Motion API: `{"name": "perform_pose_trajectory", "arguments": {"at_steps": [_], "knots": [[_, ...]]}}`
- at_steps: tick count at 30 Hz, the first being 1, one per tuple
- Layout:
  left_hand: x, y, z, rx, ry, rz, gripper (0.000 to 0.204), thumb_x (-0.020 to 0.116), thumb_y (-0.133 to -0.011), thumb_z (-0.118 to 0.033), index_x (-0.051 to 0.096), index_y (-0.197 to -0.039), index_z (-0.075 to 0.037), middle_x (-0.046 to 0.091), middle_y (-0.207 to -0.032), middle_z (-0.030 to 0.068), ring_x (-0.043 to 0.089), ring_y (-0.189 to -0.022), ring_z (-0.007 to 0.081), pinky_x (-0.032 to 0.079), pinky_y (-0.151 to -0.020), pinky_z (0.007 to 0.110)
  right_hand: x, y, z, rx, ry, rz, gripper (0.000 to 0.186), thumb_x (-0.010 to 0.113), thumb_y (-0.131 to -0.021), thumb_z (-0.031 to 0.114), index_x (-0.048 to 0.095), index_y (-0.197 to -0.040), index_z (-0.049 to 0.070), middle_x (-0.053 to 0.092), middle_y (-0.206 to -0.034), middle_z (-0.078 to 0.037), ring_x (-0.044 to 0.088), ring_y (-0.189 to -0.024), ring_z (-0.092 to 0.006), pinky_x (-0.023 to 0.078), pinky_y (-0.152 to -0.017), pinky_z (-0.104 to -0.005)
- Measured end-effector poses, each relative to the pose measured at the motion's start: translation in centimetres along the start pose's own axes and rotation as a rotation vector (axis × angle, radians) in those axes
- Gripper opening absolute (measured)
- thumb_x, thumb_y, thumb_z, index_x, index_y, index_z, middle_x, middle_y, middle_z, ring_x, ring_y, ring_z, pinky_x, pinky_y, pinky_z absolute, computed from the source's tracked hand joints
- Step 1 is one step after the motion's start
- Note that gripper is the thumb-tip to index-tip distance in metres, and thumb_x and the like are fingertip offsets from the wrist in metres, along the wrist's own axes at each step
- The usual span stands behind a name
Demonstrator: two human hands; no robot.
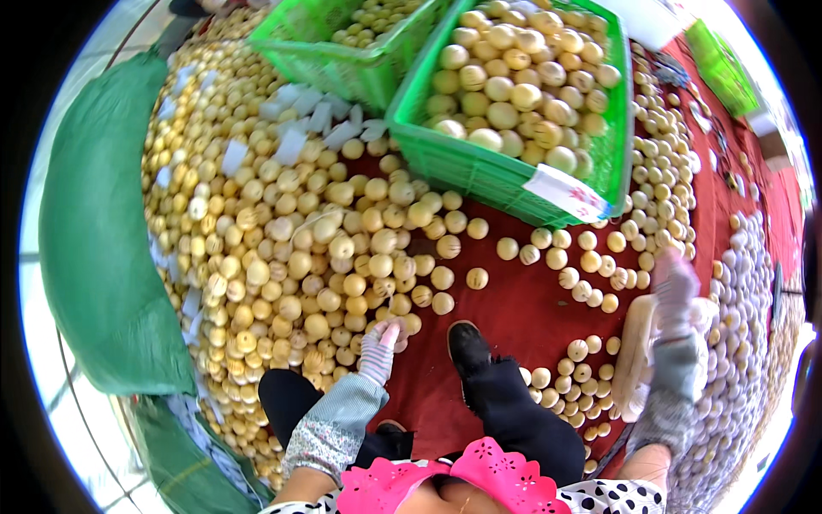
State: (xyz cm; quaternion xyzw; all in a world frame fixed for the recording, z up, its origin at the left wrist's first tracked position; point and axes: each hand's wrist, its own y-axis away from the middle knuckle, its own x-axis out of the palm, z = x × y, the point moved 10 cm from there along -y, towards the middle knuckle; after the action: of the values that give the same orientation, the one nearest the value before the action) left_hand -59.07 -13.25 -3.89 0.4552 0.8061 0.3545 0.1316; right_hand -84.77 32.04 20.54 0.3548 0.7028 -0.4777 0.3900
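Observation:
Pale yellow round fruits with dark streaks, which look like pepino melons (342, 247), lie in a broad heap ahead and to the left. My left hand (385, 337), in a striped glove with bare fingertips, is low at the heap's near edge. Its fingers are closed on a pepino melon (410, 324), partly hidden by the hand. Off to the right, my right hand (675, 283) is smeared by motion, so its fingers cannot be made out. It is above a long cream-coloured padded thing (635, 351), close to a scattered row of melons (589, 262).
A full green crate (479, 171) of melons stands ahead, beside another green crate (325, 64). White foam pieces (291, 146) lie on the heap. Green covered bulk (103, 231) borders the left; many pale wrapped-looking fruits (741, 300) lie right. Red cloth (531, 317) covers the floor.

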Motion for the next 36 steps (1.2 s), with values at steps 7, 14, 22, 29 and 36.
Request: {"name": "perform_pose_trajectory", "arguments": {"at_steps": [7, 14, 22, 29, 36], "knots": [[1.0, -0.4, -0.6, 0.005, 0.265, -0.005, 0.029, 0.059, -0.088, -0.026, 0.060, -0.104, -0.001, 0.063, -0.092, 0.0043, 0.061, -0.079, 0.0125, 0.051, -0.067, 0.024, 2.1, 0.2, 36.7, -0.661, -0.753, 0.334, 0.011, 0.059, -0.079, 0.018, 0.053, -0.078, 0.009, 0.055, -0.061, -0.007, 0.059, -0.056, -0.0257, 0.048, -0.051, -0.0383], [-5.0, 0.8, 0.1, 0.032, 0.433, -0.115, 0.030, 0.057, -0.090, -0.024, 0.059, -0.108, -0.001, 0.063, -0.098, 0.0060, 0.062, -0.082, 0.0146, 0.052, -0.071, 0.027, 3.9, -15.2, 64.4, -0.872, -0.753, -0.049, 0.029, 0.053, -0.078, 0.011, 0.052, -0.107, 0.010, 0.056, -0.096, -0.007, 0.058, -0.090, -0.0262, 0.050, -0.064, -0.0336], [-7.5, 1.8, 0.1, 0.030, 0.452, -0.306, 0.030, 0.058, -0.089, -0.024, 0.059, -0.108, -0.001, 0.064, -0.097, 0.0076, 0.063, -0.086, 0.0160, 0.054, -0.074, 0.030, 13.3, -21.5, 72.3, -0.751, -0.466, 0.365, 0.030, 0.058, -0.080, 0.023, 0.058, -0.110, 0.017, 0.054, -0.115, -0.009, 0.048, -0.110, -0.0299, 0.033, -0.094, -0.0485], [-13.2, 1.9, -1.3, 0.268, 0.319, -0.532, 0.043, 0.053, -0.089, -0.035, 0.058, -0.108, 0.003, 0.059, -0.104, 0.0119, 0.058, -0.091, 0.0196, 0.048, -0.083, 0.035, 6.6, -6.5, 59.0, -0.512, -1.432, 0.391, 0.034, 0.059, -0.081, 0.027, 0.053, -0.109, 0.009, 0.057, -0.093, -0.018, 0.058, -0.078, -0.0357, 0.048, -0.062, -0.0450], [-3.0, 0.1, -2.6, 0.276, 0.233, -0.071, 0.065, 0.060, -0.086, -0.036, 0.035, -0.138, -0.006, 0.056, -0.113, 0.0104, 0.057, -0.095, 0.0193, 0.046, -0.087, 0.030, 7.9, 13.9, 47.9, -0.038, -1.787, 1.598, 0.047, 0.068, -0.078, 0.024, 0.051, -0.114, -0.001, 0.060, -0.086, -0.009, 0.057, -0.085, -0.0173, 0.046, -0.076, -0.0292]]}}
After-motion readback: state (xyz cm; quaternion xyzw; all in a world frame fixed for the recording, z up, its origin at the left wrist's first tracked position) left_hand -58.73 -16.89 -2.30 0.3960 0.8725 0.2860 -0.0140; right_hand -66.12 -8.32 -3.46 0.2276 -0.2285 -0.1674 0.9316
